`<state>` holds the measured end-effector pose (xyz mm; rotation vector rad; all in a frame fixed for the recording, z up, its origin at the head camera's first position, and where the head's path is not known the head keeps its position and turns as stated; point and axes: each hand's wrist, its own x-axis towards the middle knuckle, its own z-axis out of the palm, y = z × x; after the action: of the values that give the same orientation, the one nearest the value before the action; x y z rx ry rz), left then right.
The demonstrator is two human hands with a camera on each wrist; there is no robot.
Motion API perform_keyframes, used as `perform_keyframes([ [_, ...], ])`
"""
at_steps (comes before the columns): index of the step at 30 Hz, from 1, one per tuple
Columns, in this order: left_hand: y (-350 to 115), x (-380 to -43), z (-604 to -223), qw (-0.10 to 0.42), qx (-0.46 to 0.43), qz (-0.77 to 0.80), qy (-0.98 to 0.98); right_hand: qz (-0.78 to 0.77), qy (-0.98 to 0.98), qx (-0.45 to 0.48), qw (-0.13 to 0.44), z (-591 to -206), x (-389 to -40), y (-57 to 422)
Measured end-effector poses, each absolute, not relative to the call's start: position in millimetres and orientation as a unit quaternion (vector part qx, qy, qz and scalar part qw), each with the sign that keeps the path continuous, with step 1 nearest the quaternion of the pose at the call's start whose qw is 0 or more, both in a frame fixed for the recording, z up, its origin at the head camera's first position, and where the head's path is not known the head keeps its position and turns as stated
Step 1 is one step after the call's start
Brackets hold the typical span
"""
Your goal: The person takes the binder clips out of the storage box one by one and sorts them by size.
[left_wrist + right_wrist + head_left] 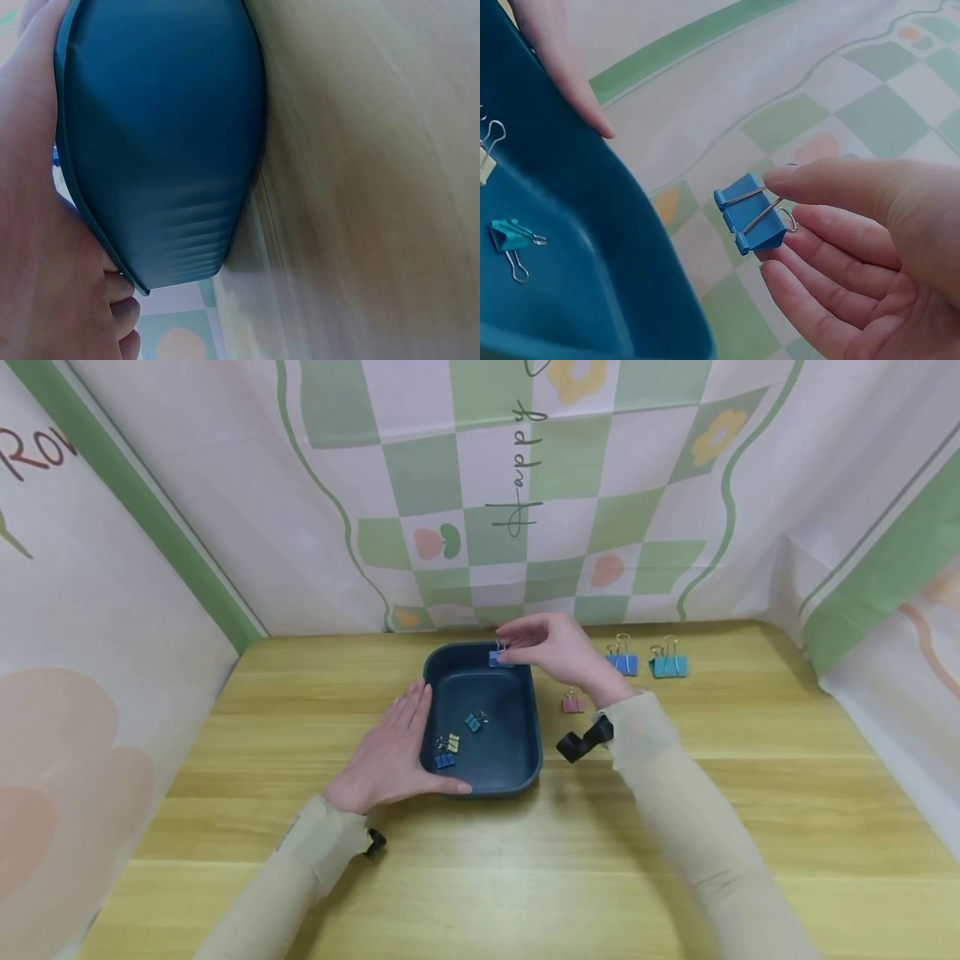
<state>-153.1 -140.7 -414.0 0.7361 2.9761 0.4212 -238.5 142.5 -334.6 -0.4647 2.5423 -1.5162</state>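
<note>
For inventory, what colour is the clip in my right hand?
The clip is blue, clearest in the right wrist view.

There are seven binder clips (670, 667), one tray (498, 743), one table (825, 793) and two hands (390, 752).

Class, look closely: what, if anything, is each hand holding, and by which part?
The right hand pinches a blue binder clip by its wire-handle end; the left hand rests along the rim of the dark blue tray.

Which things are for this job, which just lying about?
Job:
- dark blue tray
- held blue binder clip
- inside: teal clip, yellow clip, blue clip
- likely, outside: pink clip, large blue clip, large teal clip

Seemingly nothing stray; background:
- wooden table
- printed cloth
</note>
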Motion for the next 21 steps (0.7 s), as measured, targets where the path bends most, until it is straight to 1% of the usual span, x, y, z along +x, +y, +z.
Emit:
perform_keyframes([
  [9,-141.1,-152.9,-414.8,0.022,0.24,0.13,0.962,-0.515,0.845,-0.137,0.052,-340.1,-238.3,167.4],
  [21,-141.0,-152.8,-416.2,0.015,0.245,0.122,0.962,-0.53,0.841,-0.099,0.054,-340.0,-231.7,196.2],
])
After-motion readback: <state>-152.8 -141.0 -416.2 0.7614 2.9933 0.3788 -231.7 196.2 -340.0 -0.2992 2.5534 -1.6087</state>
